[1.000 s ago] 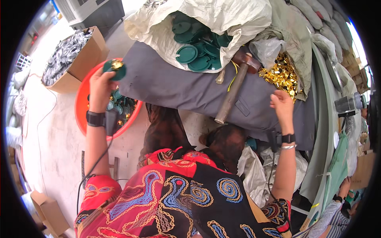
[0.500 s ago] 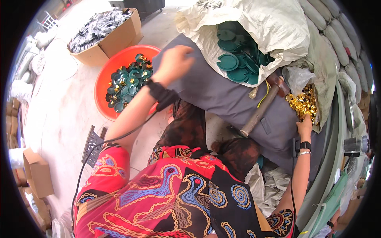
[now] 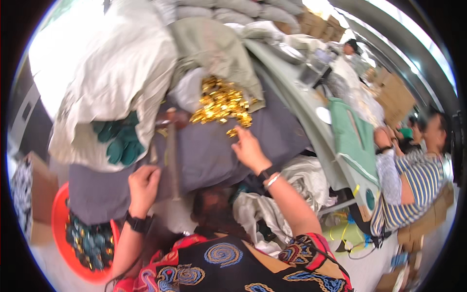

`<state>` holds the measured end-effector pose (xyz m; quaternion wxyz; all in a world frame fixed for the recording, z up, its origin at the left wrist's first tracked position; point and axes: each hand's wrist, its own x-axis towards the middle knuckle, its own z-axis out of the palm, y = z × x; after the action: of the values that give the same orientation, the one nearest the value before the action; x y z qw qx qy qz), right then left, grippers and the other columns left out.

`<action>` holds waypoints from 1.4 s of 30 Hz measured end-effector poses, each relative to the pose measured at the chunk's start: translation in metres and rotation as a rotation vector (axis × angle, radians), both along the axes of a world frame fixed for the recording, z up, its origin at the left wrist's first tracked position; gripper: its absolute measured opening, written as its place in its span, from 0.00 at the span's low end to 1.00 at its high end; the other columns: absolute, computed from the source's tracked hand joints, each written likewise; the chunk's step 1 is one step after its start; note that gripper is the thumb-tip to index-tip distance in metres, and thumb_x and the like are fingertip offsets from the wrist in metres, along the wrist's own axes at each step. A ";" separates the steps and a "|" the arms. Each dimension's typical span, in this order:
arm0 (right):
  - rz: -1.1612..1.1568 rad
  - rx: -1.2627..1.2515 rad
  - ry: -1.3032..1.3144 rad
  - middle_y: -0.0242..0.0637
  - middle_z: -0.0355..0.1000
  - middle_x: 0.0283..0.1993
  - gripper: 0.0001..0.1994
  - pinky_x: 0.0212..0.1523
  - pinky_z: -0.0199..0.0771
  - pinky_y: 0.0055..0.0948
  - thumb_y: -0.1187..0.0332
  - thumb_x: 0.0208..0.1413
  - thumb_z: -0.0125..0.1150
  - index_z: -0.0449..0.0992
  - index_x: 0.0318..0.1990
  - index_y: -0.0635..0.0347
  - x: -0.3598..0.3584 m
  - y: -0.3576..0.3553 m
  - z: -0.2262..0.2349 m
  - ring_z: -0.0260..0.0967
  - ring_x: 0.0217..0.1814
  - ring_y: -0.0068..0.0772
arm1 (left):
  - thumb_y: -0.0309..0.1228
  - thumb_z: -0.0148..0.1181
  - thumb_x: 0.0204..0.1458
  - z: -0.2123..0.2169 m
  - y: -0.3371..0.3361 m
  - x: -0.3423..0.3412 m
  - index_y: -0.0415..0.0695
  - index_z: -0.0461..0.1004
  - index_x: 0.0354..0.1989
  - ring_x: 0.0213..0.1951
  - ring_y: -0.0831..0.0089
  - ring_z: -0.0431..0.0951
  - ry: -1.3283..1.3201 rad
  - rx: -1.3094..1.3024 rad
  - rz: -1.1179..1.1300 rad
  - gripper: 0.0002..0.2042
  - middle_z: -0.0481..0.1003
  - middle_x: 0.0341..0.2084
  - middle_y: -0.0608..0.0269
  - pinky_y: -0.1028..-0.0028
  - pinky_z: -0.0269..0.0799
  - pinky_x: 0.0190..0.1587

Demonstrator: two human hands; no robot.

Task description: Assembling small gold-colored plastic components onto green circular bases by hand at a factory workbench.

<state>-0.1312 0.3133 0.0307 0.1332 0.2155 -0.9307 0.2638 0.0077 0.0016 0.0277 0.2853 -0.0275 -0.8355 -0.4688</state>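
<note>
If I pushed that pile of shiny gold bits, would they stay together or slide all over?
Probably slide apart: the gold pieces look like many small loose bits heaped up, not joined. A few already lie away from the heap by the right hand. The grey cloth beneath sags, so pushed pieces would likely tumble into its folds. Each bit looks light.

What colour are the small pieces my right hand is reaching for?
Shiny gold pieces, heaped on grey cloth; head view shows them.
</note>
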 end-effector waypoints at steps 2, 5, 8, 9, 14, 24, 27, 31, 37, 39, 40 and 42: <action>-0.093 -0.078 0.000 0.53 0.66 0.46 0.23 0.48 0.70 0.42 0.73 0.48 0.59 0.64 0.53 0.66 0.019 0.018 -0.008 0.68 0.47 0.54 | 0.24 0.57 0.48 -0.006 0.003 -0.010 0.34 0.74 0.25 0.21 0.67 0.73 -0.043 0.040 0.012 0.05 0.73 0.19 0.53 0.73 0.66 0.26; -0.141 -0.394 0.130 0.43 0.68 0.39 0.13 0.38 0.75 0.30 0.77 0.46 0.60 0.71 0.41 0.65 0.026 0.030 -0.030 0.74 0.37 0.38 | 0.23 0.57 0.48 -0.027 0.003 -0.019 0.34 0.73 0.25 0.21 0.71 0.71 -0.016 0.066 -0.009 0.04 0.72 0.19 0.55 0.74 0.65 0.27; -0.260 -0.369 0.192 0.39 0.69 0.35 0.07 0.33 0.73 0.28 0.75 0.45 0.61 0.73 0.34 0.64 0.017 0.015 -0.033 0.72 0.32 0.36 | 0.21 0.56 0.49 -0.019 0.006 -0.017 0.34 0.72 0.25 0.21 0.72 0.70 -0.023 0.017 -0.024 0.04 0.72 0.19 0.57 0.75 0.64 0.26; -0.317 -0.311 0.234 0.38 0.69 0.32 0.05 0.32 0.71 0.33 0.72 0.45 0.61 0.73 0.30 0.63 0.013 0.008 -0.029 0.70 0.32 0.39 | 0.21 0.56 0.49 -0.020 0.005 -0.018 0.34 0.72 0.25 0.21 0.72 0.69 -0.017 0.016 -0.011 0.03 0.71 0.18 0.57 0.75 0.63 0.26; -0.381 -0.146 0.297 0.39 0.65 0.31 0.03 0.35 0.68 0.41 0.72 0.45 0.58 0.71 0.27 0.59 0.016 0.000 -0.021 0.67 0.36 0.45 | 0.20 0.55 0.49 -0.021 0.011 -0.024 0.35 0.71 0.25 0.19 0.68 0.66 0.014 -0.040 0.018 0.03 0.67 0.17 0.57 0.73 0.60 0.24; -0.347 -0.095 0.288 0.40 0.62 0.31 0.05 0.35 0.68 0.39 0.73 0.44 0.57 0.67 0.27 0.60 0.015 -0.003 -0.021 0.64 0.36 0.43 | 0.19 0.55 0.49 -0.022 0.015 -0.022 0.35 0.72 0.26 0.21 0.68 0.68 -0.008 -0.074 0.043 0.01 0.69 0.19 0.56 0.73 0.62 0.25; -0.345 -0.086 0.307 0.40 0.62 0.31 0.05 0.35 0.68 0.39 0.74 0.43 0.57 0.67 0.27 0.61 0.016 -0.002 -0.021 0.64 0.36 0.43 | 0.20 0.54 0.50 -0.019 0.020 -0.022 0.34 0.72 0.28 0.23 0.75 0.67 -0.007 -0.048 0.047 0.02 0.69 0.19 0.59 0.76 0.62 0.28; -0.345 -0.074 0.330 0.41 0.62 0.31 0.05 0.36 0.68 0.39 0.74 0.43 0.57 0.67 0.27 0.61 0.011 -0.001 -0.024 0.64 0.36 0.44 | 0.19 0.54 0.49 -0.021 0.017 -0.023 0.35 0.72 0.28 0.22 0.68 0.68 -0.003 -0.068 0.041 0.01 0.70 0.19 0.56 0.73 0.62 0.26; -0.359 -0.072 0.324 0.38 0.64 0.31 0.03 0.34 0.68 0.39 0.74 0.44 0.57 0.69 0.27 0.59 0.013 -0.006 -0.022 0.65 0.35 0.43 | 0.20 0.54 0.51 -0.020 0.016 -0.019 0.34 0.71 0.28 0.23 0.75 0.66 -0.018 -0.052 0.046 0.02 0.68 0.19 0.59 0.76 0.62 0.28; -0.360 -0.067 0.325 0.38 0.64 0.31 0.04 0.35 0.68 0.39 0.74 0.44 0.57 0.69 0.28 0.59 0.014 -0.003 -0.022 0.65 0.35 0.43 | 0.20 0.54 0.51 -0.018 0.018 -0.020 0.34 0.71 0.28 0.23 0.75 0.66 -0.015 -0.052 0.047 0.02 0.68 0.19 0.59 0.76 0.62 0.28; -0.361 -0.065 0.325 0.38 0.64 0.31 0.04 0.35 0.68 0.39 0.74 0.44 0.57 0.69 0.28 0.59 0.014 -0.002 -0.022 0.65 0.35 0.42 | 0.20 0.54 0.51 -0.018 0.018 -0.020 0.34 0.71 0.28 0.23 0.75 0.66 -0.013 -0.050 0.045 0.02 0.68 0.19 0.59 0.76 0.62 0.28; -0.357 -0.061 0.305 0.40 0.63 0.31 0.05 0.36 0.68 0.39 0.74 0.43 0.57 0.68 0.27 0.60 0.016 -0.004 -0.021 0.64 0.36 0.43 | 0.20 0.54 0.51 -0.018 0.017 -0.021 0.34 0.71 0.28 0.23 0.75 0.67 0.005 -0.090 0.044 0.03 0.69 0.19 0.59 0.76 0.62 0.28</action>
<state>-0.1151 0.3094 0.0099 0.3233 0.0807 -0.9148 0.2283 -0.0130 0.0191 0.0094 0.2964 -0.0231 -0.8553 -0.4244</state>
